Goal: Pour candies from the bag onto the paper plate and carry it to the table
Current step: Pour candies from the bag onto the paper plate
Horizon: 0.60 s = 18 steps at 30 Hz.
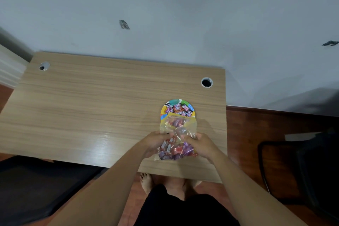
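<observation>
Seen from above, a person stood at a wooden desk (91, 106), bare feet visible on the floor beneath the forearms. Both hands were closed around a clear plastic zip bag (177, 134) of wrapped candies. The left hand (156, 142) pinched the bag's left side and the right hand (200, 145) gripped its right side, with the bag stretched between them. The bag was tipped away from the person, its open mouth lying over the near edge of a colourful paper plate (163, 111) just beyond the fingertips.

A heap of wrapped candies (178, 109) already lay on the plate, past the bag's mouth. Many more candies, red, purple and white, sat bunched in the bag's lower end between the palms.

By this look, the pouring was partway done: some sweets were out, and a good share remained inside. The plate rested on the desk, not lifted, so carrying it to the table was yet to come. Farther beyond the hands, two round cable holes marked the desk's back corners, then a pale wall.
</observation>
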Tool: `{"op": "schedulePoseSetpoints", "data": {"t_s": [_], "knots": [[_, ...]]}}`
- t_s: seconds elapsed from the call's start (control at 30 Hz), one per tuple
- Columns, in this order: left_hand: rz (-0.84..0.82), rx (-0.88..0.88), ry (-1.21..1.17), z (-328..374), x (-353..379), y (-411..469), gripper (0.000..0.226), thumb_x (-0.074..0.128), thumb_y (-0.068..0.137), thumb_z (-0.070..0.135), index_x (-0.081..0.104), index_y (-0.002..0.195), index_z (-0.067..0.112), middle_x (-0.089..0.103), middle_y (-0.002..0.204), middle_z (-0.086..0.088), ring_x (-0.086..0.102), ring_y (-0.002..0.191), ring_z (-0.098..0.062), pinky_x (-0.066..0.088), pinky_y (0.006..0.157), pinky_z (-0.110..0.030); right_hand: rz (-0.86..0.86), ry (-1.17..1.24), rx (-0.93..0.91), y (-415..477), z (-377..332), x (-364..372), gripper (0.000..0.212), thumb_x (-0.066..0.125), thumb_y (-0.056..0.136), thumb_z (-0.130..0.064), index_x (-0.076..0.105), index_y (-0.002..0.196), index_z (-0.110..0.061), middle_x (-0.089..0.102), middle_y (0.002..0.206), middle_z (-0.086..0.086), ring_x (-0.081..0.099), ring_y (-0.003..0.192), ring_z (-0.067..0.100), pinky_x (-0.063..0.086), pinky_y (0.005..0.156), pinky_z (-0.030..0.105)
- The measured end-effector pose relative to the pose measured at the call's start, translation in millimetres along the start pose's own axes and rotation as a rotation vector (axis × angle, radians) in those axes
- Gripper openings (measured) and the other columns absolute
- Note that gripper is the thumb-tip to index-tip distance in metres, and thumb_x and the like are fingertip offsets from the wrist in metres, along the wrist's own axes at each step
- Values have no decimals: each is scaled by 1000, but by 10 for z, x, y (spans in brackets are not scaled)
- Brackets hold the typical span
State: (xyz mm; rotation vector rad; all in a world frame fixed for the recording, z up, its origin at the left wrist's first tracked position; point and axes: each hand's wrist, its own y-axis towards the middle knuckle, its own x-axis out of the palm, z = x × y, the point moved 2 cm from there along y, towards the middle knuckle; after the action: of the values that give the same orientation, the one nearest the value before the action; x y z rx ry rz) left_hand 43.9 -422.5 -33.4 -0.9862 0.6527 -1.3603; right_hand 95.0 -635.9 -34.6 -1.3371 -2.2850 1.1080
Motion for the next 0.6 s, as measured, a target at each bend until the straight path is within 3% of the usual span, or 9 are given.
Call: {"op": "schedulePoseSetpoints", "data": {"t_s": [0.13,0.2,0.3,0.4,0.5,0.6], "knots": [[-38,30,-62,-7,-20,-27,37,74,101,28,75,135,12,81,128,-14,76,124,-33,59,110,-51,17,-12,5,-3,-6,1,31,78,94,-43,80,94,-12,83,77,-2,77,66,8,54,56,18],[-32,66,-83,3,-22,-56,33,66,106,22,72,138,15,81,129,-10,79,119,-28,65,97,-45,46,-55,-11,16,9,-8,31,76,96,-41,79,92,-11,78,76,-3,70,68,9,52,62,22],[-41,85,-88,23,11,-111,32,59,110,15,70,140,19,80,132,-9,76,124,-29,63,101,-46,47,-88,-36,25,33,-9,24,72,100,-36,78,94,-14,75,83,-1,65,74,14,49,74,30],[-79,74,-45,55,50,-157,42,64,103,5,72,135,31,80,131,0,76,113,-18,59,86,-32,64,-105,-27,17,47,-25,26,71,101,-32,80,104,-8,74,83,3,62,72,14,45,69,29],[-76,59,-4,47,22,-144,50,62,102,-4,64,147,19,74,141,-8,71,121,-25,49,105,-40,70,-121,-21,19,51,-37,31,71,101,-30,79,104,-1,73,83,11,61,76,20,43,70,31],[-32,41,23,6,5,-130,46,64,101,-7,63,145,4,77,120,-12,69,84,-18,52,85,-32,64,-108,-3,19,48,-45,32,72,100,-31,80,106,-1,80,95,18,64,82,21,45,72,31]]}}
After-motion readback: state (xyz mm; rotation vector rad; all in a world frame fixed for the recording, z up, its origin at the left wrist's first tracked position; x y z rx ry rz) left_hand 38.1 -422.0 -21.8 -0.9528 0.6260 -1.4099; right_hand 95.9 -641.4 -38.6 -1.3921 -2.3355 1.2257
